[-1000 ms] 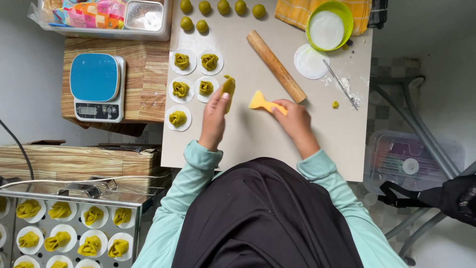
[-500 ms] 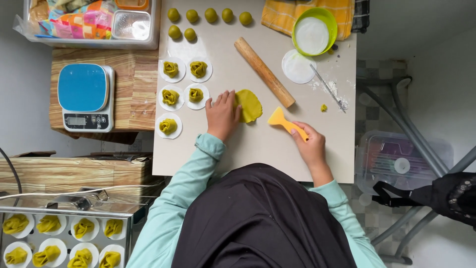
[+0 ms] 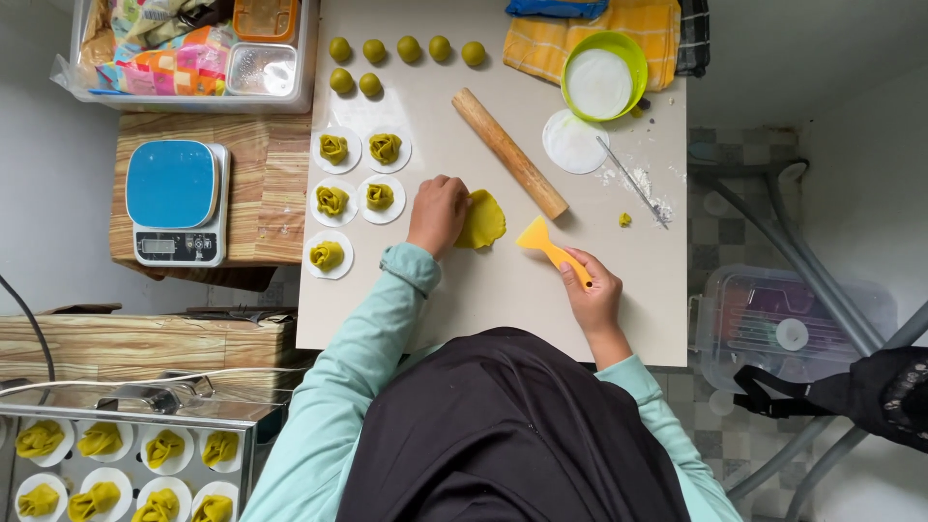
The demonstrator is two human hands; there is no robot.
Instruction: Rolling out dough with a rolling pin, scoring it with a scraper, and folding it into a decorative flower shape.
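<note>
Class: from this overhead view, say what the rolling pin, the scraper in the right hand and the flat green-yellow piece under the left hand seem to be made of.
Rolling pin: probably bare wood, pale brown and matt.
Scraper, held by the right hand: likely plastic, an even bright yellow with a smooth blade.
Flat piece under the left hand: seemingly soft dough, with an uneven edge, thin and dull.

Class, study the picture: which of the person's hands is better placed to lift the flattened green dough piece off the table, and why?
Probably the left hand: it already rests on the flattened dough. The right hand is apart from it, gripping the yellow scraper.
</note>
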